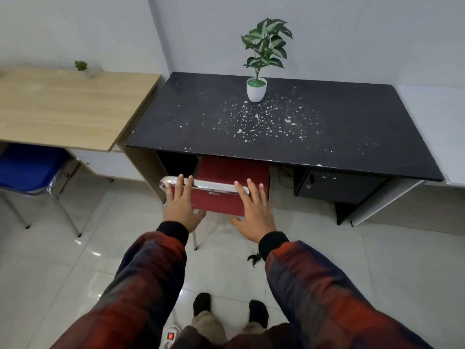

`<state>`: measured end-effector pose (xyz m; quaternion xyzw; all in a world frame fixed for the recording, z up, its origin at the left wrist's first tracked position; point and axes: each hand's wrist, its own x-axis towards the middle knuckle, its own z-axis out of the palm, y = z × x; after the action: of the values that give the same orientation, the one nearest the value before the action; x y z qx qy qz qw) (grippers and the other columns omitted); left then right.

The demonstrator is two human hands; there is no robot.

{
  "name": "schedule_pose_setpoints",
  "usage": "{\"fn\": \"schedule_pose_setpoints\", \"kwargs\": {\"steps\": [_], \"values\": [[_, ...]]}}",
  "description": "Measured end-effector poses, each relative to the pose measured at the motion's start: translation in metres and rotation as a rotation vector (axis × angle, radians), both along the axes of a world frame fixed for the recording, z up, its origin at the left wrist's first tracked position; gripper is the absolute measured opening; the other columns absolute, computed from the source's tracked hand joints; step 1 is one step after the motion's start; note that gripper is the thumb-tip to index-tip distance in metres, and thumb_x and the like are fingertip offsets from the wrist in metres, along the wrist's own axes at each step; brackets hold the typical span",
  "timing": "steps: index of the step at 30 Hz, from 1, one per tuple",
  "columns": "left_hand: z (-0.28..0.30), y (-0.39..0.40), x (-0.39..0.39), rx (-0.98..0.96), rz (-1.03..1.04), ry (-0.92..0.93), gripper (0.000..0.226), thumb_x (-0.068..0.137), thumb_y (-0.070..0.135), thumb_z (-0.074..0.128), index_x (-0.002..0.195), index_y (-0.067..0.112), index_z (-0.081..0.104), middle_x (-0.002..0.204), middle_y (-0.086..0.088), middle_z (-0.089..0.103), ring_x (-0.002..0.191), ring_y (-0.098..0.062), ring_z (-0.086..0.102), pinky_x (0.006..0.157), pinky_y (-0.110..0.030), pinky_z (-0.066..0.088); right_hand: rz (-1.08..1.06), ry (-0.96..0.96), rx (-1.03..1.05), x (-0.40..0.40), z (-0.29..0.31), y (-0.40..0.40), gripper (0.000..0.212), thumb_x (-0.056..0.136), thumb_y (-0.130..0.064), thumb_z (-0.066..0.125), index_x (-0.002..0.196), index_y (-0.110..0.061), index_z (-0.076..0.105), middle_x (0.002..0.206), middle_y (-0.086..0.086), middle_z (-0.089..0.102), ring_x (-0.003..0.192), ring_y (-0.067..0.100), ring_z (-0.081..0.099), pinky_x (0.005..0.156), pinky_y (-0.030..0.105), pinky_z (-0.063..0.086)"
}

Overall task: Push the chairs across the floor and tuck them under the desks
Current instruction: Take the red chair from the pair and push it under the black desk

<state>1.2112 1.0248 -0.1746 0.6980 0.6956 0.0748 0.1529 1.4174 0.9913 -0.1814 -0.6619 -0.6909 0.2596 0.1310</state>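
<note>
A red chair (pixel 221 197) with a chrome top rail stands at the front of the black desk (pixel 276 127), its seat partly under the desktop. My left hand (pixel 180 205) lies with straight fingers over the left end of the rail. My right hand (pixel 253 210) is spread with straight fingers at the rail's right end. Whether the palms press on the backrest cannot be told. A blue chair (pixel 27 167) sits at the left, its seat partly under the light wooden desk (pixel 68 107).
A potted plant (pixel 256 89) stands on the black desk among white flecks. A small plant (pixel 81 68) sits on the wooden desk. A dark scrap (pixel 254 259) lies on the tiled floor; a power strip (pixel 171 336) is by my feet. A black drawer unit (pixel 337 185) fills the desk's right side.
</note>
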Motion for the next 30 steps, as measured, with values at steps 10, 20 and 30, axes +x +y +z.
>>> {"fn": "schedule_pose_setpoints", "kwargs": {"steps": [10,20,30], "values": [[0.002,-0.073,-0.007,-0.283,0.018,-0.41,0.064,0.086,0.025,0.072,0.142,0.016,0.043,0.148,-0.004,0.042,0.13,-0.026,0.047,0.097,-0.034,0.047,-0.335,0.592,-0.272,0.01,0.006,-0.071,0.031,0.095,-0.027,0.064,0.123,-0.015,0.064,0.14,0.002,0.053,0.131,0.016,0.048,0.102,0.026,0.038],[0.0,-0.2,-0.057,-0.398,0.025,-0.649,0.037,0.088,0.028,0.068,0.124,0.022,0.058,0.128,0.004,0.056,0.112,-0.021,0.059,0.087,-0.031,0.049,-0.593,0.704,-0.259,-0.044,0.014,-0.194,0.013,0.096,-0.021,0.06,0.104,-0.016,0.068,0.104,-0.002,0.066,0.088,0.015,0.061,0.073,0.026,0.05],[-0.001,-0.309,-0.079,-0.44,-0.075,-0.62,0.042,0.089,0.027,0.067,0.128,0.017,0.056,0.131,0.0,0.055,0.114,-0.023,0.057,0.084,-0.028,0.046,-0.613,0.686,-0.32,-0.082,0.021,-0.323,0.015,0.095,-0.02,0.061,0.106,-0.015,0.069,0.101,0.003,0.064,0.084,0.014,0.06,0.073,0.024,0.047]]}}
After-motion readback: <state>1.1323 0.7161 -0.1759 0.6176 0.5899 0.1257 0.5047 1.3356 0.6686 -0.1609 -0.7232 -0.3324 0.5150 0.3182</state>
